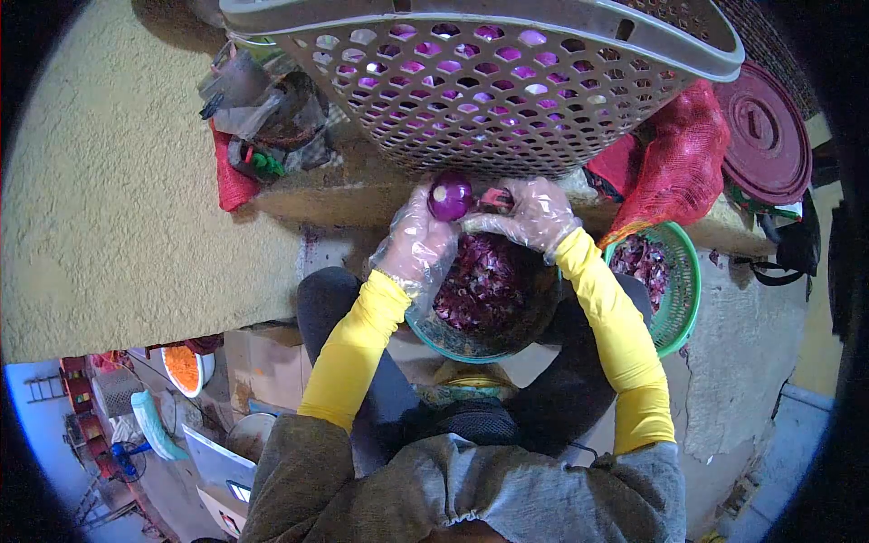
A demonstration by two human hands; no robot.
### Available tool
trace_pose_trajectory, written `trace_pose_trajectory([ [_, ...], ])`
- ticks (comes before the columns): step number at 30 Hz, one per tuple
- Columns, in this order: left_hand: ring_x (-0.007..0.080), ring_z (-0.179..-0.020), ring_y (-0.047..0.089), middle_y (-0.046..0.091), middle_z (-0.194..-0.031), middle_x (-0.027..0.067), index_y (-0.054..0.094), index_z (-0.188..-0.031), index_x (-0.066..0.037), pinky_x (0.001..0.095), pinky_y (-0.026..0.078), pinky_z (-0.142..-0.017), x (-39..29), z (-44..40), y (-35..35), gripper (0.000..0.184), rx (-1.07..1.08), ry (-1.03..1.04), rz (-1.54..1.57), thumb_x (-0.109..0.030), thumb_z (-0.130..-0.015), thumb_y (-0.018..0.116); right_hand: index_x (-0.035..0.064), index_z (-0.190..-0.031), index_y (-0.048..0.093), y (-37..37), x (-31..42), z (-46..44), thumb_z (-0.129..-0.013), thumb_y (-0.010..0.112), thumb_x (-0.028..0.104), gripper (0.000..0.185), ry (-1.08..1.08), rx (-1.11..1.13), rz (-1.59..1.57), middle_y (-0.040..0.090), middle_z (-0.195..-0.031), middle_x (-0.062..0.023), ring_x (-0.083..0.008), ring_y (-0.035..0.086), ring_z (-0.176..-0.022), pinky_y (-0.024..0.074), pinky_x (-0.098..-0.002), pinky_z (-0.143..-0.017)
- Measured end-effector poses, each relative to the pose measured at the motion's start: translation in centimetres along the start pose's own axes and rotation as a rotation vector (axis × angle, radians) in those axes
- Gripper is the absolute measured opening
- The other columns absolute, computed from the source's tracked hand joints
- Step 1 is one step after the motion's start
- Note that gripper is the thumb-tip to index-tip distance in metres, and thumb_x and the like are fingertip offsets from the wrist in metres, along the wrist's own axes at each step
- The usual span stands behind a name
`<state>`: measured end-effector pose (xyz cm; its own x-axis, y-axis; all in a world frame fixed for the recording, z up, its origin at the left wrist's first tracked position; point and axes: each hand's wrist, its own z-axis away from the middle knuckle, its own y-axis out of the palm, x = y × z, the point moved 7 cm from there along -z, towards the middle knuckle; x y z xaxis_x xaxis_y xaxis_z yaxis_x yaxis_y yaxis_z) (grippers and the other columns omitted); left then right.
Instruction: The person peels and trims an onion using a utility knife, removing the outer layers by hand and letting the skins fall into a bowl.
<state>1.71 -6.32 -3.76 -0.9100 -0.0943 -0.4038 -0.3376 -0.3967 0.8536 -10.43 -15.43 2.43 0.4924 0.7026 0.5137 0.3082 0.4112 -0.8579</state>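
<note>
My left hand [418, 240], in a clear plastic glove, is closed around a peeled, shiny purple onion [451, 201] whose pale cut end faces up. Close beside it, my gloved right hand [536, 215] has its fingers curled on a small red-pink thing [494, 198], too small and partly covered to name. Both hands are above a dark basin [534, 312] with a teal rim, set between my legs. Loose purple onion skins [478, 285] fill much of the basin.
A tall perforated crate [434, 136] holding purple onions stands just ahead of my hands. To the right are a green basket [692, 281] of skins, a red mesh bag [679, 154] and a maroon lid [769, 131]. Plastic bags [244, 81] lie at the left on the ledge.
</note>
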Motion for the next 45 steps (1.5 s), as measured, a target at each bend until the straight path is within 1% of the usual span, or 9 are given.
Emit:
trace_pose_trajectory([
  [6, 0.0274, -0.111, 0.06, 0.059, -0.122, 0.0124, 0.049, -0.128, -0.005, 0.0469, 0.052, -0.097, -0.1, 0.3, -1.9, 0.039, -0.028, -0.029, -0.11, -0.034, -0.104, 0.042, 0.0039, -0.086, 0.07, -1.4, 0.2, 0.5, -0.075, 0.079, 0.055, 0.053, -0.04, -0.065, -0.25, 0.059, -0.061, -0.0095, -0.0185, 0.058, -0.056, 0.047, -0.035, -0.057],
  [9, 0.0286, -0.108, 0.061, 0.061, -0.118, 0.0128, 0.05, -0.127, -0.006, 0.0489, 0.053, -0.093, -0.8, -0.8, -2.9, 0.041, 0.054, 0.262, -0.557, -0.038, -0.102, 0.045, 0.003, -0.085, 0.07, -2.2, 0.2, 0.7, -0.083, 0.076, 0.039, 0.037, -0.038, -0.187, -0.362, 0.06, -0.061, -0.0059, -0.0114, 0.052, -0.058, 0.0456, -0.0315, -0.058],
  [12, 0.0304, -0.104, 0.062, 0.062, -0.114, 0.0137, 0.052, -0.124, -0.005, 0.0493, 0.054, -0.089, -1.0, -0.2, -1.2, 0.046, 0.117, 0.292, -0.633, -0.043, -0.099, 0.048, 0.006, -0.087, 0.07, -1.8, -0.6, 0.6, -0.083, 0.072, 0.047, 0.041, 0.0, -0.141, -0.412, 0.063, -0.065, -0.0121, -0.0247, 0.061, -0.058, 0.0496, -0.036, -0.062],
  [14, 0.031, -0.1, 0.062, 0.062, -0.11, 0.0151, 0.054, -0.119, -0.003, 0.0472, 0.055, -0.086, 1.0, -0.4, -3.0, 0.051, -0.062, -0.178, 0.35, -0.049, -0.097, 0.051, 0.0039, -0.087, 0.071, -2.0, -0.4, 0.8, -0.086, 0.071, 0.038, 0.034, -0.012, -0.132, -0.417, 0.065, -0.067, -0.0092, -0.0175, 0.058, -0.06, 0.0486, -0.0337, -0.061],
  [19, 0.0322, -0.095, 0.061, 0.062, -0.104, 0.0171, 0.055, -0.113, -0.001, 0.0461, 0.055, -0.081, 0.8, 0.6, -2.2, 0.057, -0.055, -0.263, 0.461, -0.055, -0.096, 0.05, 0.001, -0.09, 0.071, -1.8, -0.5, 0.6, -0.09, 0.068, 0.03, 0.03, -0.023, -0.155, -0.405, 0.07, -0.074, -0.011, -0.0136, 0.063, -0.068, 0.05, -0.0324, -0.067],
  [24, 0.033, -0.097, 0.063, 0.064, -0.103, 0.018, 0.059, -0.109, -0.001, 0.0443, 0.056, -0.087, -0.3, 3.1, -1.4, 0.043, 0.119, -0.218, 0.223, -0.041, -0.094, 0.061, 0.0028, -0.102, 0.071, -1.7, -1.3, 1.7, -0.095, 0.055, 0.05, 0.05, 0.182, -0.046, -0.19, 0.071, -0.092, -0.02, -0.0322, 0.069, -0.087, 0.0509, -0.0426, -0.08],
  [29, 0.0265, -0.102, 0.061, 0.061, -0.11, 0.0128, 0.055, -0.122, -0.007, 0.0428, 0.054, -0.092, -3.6, 9.1, 3.1, 0.036, -0.146, 0.337, -0.199, -0.025, -0.092, 0.066, 0.0056, -0.115, 0.066, 2.4, -3.2, 4.0, -0.09, 0.05, 0.064, 0.066, 0.292, 0.456, 0.238, 0.067, -0.112, -0.0218, -0.0384, 0.064, -0.107, 0.049, -0.0463, -0.095],
  [34, 0.0185, -0.101, 0.057, 0.05, -0.121, 0.007, 0.04, -0.14, -0.009, 0.0302, 0.053, -0.082, -9.2, 13.4, 18.4, 0.063, 0.321, 1.055, -0.639, -0.012, -0.085, 0.07, 0.0062, -0.118, 0.063, 5.0, -2.5, 3.9, -0.088, 0.05, 0.067, 0.069, 0.163, 0.472, 0.208, 0.067, -0.112, -0.021, -0.0388, 0.063, -0.109, 0.0489, -0.0483, -0.093],
  [45, 0.011, -0.098, 0.055, 0.057, -0.112, 0.0049, 0.047, -0.135, -0.005, 0.023, 0.048, -0.082, -11.8, 14.8, 26.1, 0.052, 0.114, 1.812, -1.62, -0.014, -0.089, 0.068, 0.0079, -0.118, 0.062, 3.1, -2.2, 4.3, -0.092, 0.052, 0.056, 0.055, 0.194, 0.275, -0.022, 0.067, -0.103, -0.0258, -0.0435, 0.063, -0.1, 0.0494, -0.0509, -0.087],
])
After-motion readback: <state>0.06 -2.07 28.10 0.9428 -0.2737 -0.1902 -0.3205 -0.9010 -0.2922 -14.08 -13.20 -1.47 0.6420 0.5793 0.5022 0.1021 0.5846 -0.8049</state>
